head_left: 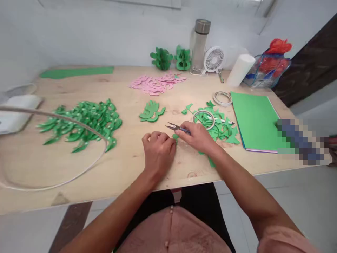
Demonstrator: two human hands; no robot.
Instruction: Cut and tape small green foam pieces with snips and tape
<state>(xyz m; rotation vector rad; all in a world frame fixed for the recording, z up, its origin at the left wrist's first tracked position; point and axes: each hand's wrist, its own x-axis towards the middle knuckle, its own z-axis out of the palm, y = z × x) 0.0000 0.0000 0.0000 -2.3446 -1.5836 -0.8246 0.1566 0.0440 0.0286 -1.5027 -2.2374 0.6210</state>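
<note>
Over the desk point(129, 165), the right hand point(198, 135) has its grip pinching thread snips point(185, 130) whose parted blades, so near the left hand's point(159, 149) curled fingers, could nick them if they slipped; whether the left grip pinches the small green paper piece point(175, 136) between the hands, I cannot tell.

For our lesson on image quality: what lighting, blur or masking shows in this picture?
In the head view, lighting is soft and shadows faint; the white device at the left edge looks blurred, the snips clearer; coarse pixel blocks mask an area beside the green paper.
</note>
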